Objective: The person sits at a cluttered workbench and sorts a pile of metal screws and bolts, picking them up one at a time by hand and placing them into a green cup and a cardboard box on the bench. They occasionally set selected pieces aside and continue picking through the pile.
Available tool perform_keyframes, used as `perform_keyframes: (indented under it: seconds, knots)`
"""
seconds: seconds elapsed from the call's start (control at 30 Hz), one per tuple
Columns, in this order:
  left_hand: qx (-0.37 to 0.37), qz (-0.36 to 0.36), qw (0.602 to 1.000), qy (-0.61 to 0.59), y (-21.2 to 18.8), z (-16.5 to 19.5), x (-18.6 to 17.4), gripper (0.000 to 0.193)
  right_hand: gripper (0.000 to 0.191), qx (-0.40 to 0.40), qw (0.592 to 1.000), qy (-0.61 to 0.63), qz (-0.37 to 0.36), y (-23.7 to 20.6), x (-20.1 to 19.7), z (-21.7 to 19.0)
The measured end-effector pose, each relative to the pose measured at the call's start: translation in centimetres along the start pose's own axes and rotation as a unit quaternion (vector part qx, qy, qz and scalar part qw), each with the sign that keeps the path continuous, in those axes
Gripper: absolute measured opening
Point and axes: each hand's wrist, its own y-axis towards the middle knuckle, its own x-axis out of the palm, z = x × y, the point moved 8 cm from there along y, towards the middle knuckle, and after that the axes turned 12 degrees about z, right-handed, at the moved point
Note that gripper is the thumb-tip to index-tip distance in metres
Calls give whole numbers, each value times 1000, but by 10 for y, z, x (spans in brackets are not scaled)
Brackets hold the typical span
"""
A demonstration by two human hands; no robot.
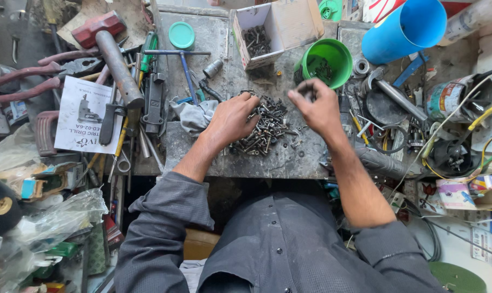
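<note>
A heap of dark screws and bolts lies in the middle of a grey worn bench top. My left hand rests on the left side of the heap, fingers spread over the screws. My right hand hovers just right of the heap, its fingertips pinched on a small dark screw. Behind the heap stand an open cardboard box with screws inside and a green plastic cup holding more small metal parts.
A red-headed hammer, pliers, screwdrivers and a printed leaflet crowd the left. A blue tube, a green lid, wires, a tin and motor parts fill the right. Plastic bags lie at lower left.
</note>
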Motion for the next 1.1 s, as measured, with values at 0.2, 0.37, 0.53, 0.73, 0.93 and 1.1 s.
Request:
perform_keyframes:
  seconds: [0.2,0.37,0.53,0.73,0.93,1.1]
  knots:
    - [0,26,999,-22,5,9,-9,32,46,-52,995,60,60,37,-8,-56]
    - [3,5,1000,-9,6,-12,-1,29,23,14,998,35,48,12,-1,0]
    - [12,11,1000,-12,7,-19,9,29,25,24,999,-48,9,-12,-2,54]
    - [15,17,1000,-10,8,-9,3,30,38,26,987,-132,-92,-45,25,67]
    - [6,5,1000,-7,1,-12,4,31,29,132,986,76,-62,-47,25,100]
    - [2,-3,1000,-3,0,-17,5,30,23,344,781,518,-58,-48,31,118]
